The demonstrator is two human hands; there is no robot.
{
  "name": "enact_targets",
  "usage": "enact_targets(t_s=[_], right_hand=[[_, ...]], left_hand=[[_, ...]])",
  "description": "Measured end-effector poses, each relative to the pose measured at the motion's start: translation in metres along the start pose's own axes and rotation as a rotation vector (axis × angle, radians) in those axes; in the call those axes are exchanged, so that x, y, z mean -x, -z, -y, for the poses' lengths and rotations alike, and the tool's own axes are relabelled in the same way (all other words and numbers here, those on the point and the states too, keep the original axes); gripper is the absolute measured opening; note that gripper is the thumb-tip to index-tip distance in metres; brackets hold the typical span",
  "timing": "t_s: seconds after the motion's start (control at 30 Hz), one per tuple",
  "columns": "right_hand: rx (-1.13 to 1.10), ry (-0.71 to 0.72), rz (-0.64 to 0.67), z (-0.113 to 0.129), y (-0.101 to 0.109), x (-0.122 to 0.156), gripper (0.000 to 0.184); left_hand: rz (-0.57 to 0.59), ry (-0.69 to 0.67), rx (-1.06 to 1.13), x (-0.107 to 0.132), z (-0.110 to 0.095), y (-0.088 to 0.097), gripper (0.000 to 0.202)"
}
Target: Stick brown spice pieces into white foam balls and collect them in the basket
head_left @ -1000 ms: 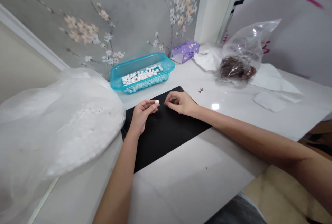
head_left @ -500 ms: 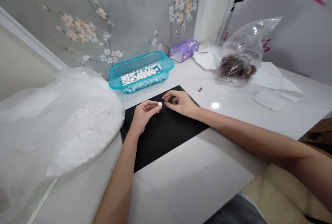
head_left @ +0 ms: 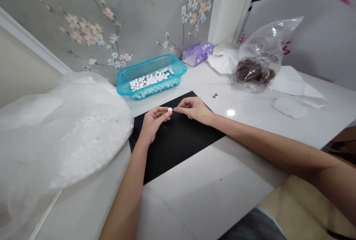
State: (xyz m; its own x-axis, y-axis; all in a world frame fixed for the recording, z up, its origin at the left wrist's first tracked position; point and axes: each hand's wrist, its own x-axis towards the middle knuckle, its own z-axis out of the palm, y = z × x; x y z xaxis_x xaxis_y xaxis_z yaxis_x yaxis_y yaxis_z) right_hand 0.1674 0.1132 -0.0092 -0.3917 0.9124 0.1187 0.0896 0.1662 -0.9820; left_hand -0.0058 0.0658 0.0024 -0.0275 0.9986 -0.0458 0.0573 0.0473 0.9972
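Between the thumb and fingertips of my left hand [head_left: 154,121] is a small white ball [head_left: 170,109], pinched above a black mat [head_left: 175,147]. Close to its right side, my right hand [head_left: 193,109] is closed in a pinch, its fingertips nearly at the ball. Whatever the right fingertips hold is too small to make out. Behind the mat stands a turquoise plastic basket [head_left: 126,90] with many similar white balls and a few brown bits in it. A small dark brown anchor-shaped piece [head_left: 215,95] lies on the table right of the mat.
A large translucent bag [head_left: 91,140] of white balls fills the left side. At the back right, a clear bag [head_left: 256,69] of brown pieces rests on white paper [head_left: 292,82]. A purple tissue pack [head_left: 198,53] stands by the wall on the white table [head_left: 194,188].
My right hand's fingers have closed from a looser, parted pose into a pinch near the white ball. The ball and my left fingertips have shifted slightly left.
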Motion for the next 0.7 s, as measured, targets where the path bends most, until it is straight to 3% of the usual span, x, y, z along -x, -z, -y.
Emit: enact_targets(t_s=[0.13,0.23,0.7], right_hand=[[-0.293,-0.107,-0.021,0.0034,0.0006,-0.0013,0.033],[-0.412,-0.128,0.052,0.0051,-0.0011,-0.0003,0.033],[-0.233,-0.030,0.074,0.0032,-0.0090,0.0051,0.027]], left_hand=[[0.005,0.010,-0.014,-0.0002,-0.0006,-0.0012,0.030],[0.020,0.010,-0.037,-0.0004,-0.0005,-0.0016,0.030],[0.011,0.002,-0.027,-0.0005,-0.0002,-0.0014,0.029]])
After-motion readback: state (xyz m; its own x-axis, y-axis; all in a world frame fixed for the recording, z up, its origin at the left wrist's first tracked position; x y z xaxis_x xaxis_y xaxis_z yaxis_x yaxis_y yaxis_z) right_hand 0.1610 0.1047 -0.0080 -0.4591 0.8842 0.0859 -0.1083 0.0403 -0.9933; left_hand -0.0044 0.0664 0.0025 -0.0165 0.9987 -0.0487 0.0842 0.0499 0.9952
